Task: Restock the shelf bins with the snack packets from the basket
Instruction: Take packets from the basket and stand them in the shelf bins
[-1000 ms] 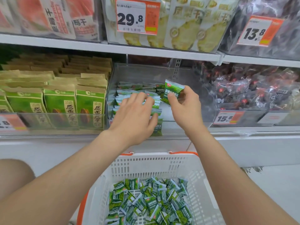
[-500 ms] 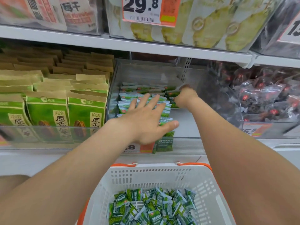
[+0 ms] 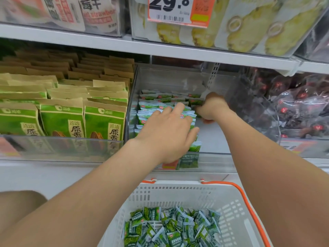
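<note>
Head view: the left hand (image 3: 169, 134) lies flat, fingers straight, pressing on the snack packets (image 3: 151, 111) rowed in the clear bin (image 3: 213, 159) mid-shelf. The right hand (image 3: 212, 107) curls round one packet (image 3: 196, 104) at the bin's back. More packets fill the basket (image 3: 231, 207). A price tag (image 3: 178, 9) reads 29.8.

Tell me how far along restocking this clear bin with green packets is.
Done: rows of green packets fill the left part of the clear bin. In hand: the left hand lies flat on them; the right hand, fingers curled, is at the back rows, any packet in it hidden. Left: the bin's right part is bare, and a heap of loose packets lies in the basket.
</note>
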The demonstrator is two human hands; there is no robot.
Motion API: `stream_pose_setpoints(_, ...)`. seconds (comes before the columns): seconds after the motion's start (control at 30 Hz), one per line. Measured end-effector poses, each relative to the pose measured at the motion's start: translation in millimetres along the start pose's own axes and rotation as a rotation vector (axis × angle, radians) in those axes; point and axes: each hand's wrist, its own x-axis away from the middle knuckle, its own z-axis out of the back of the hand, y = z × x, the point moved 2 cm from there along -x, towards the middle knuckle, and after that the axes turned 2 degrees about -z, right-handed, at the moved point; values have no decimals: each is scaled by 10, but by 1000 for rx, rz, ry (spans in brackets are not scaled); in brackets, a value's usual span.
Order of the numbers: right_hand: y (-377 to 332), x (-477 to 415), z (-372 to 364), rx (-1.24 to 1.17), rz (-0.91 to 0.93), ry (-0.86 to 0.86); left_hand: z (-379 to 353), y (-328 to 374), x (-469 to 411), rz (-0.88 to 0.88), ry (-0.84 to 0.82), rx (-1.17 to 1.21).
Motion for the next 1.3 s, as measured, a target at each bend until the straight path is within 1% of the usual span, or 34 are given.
stream_pose_setpoints(0.07, -3, 80, 3, 26, 58, -84, 25, 75, 71, 5, 185, -63)
stream_pose_setpoints(0.13, 6, 207, 48, 92, 107, -110, 29, 144, 160, -16, 356, -43)
stream_pose_setpoints(0.2, 29, 362, 103, 125, 171, -74, 27, 204, 256, -52, 468, 28)
stream_pose_setpoints(0.27, 54, 567, 160, 53, 268, 49, 22, 291, 357, -95, 525, 103)
stream_pose_setpoints(0.37, 164, 1087, 259, -209, 396, 327, -14, 473, 558, -163, 513, 178)
stream_pose_setpoints(0.47, 304, 1593, 296, -433, 463, 531, -175, 579, 706, -201, 428, 90)
stream_pose_setpoints(0.53, 393, 1933, 264, -479, 579, 671, -303, 630, 764, -244, 353, 46)
stream_pose_setpoints(0.6, 489, 2224, 182, -477, 729, 779, -413, 677, 811, -255, 286, 56)
stream_pose_setpoints(0.67, 617, 2393, 17, -457, 843, 794, -518, 731, 863, -220, 233, 47)
stream_pose_setpoints(0.73, 795, 2443, -232, -424, 879, 712, -664, 745, 907, -81, 121, 133)
stream_pose_setpoints(0.8, 1043, 2450, -579, -345, 816, 548, -846, 731, 958, 61, -7, 263)
stream_pose_setpoints(0.83, 1174, 2451, -777, -288, 757, 429, -945, 730, 990, 88, -71, 296)
stream_pose_setpoints(0.9, 1432, 2450, -1174, -134, 612, 129, -1173, 721, 1052, 59, -252, 322)
stream_pose_setpoints(0.97, 1686, 2484, -1555, 44, 483, -165, -1383, 731, 1131, -22, -465, 313)
stream_pose_setpoints(1.03, 1895, 2569, -1886, 210, 414, -393, -1565, 752, 1203, -93, -620, 285)
stream_pose_setpoints(1.07, 1971, 2628, -2028, 296, 405, -473, -1634, 777, 1233, -115, -680, 264)
stream_pose_setpoints(1.17, 2070, 2793, -2371, 471, 462, -595, -1782, 861, 1272, -170, -778, 217)
stream_pose_setpoints(1.3, 2004, 2878, -2652, 532, 601, -641, -1861, 906, 1251, -195, -793, 191)
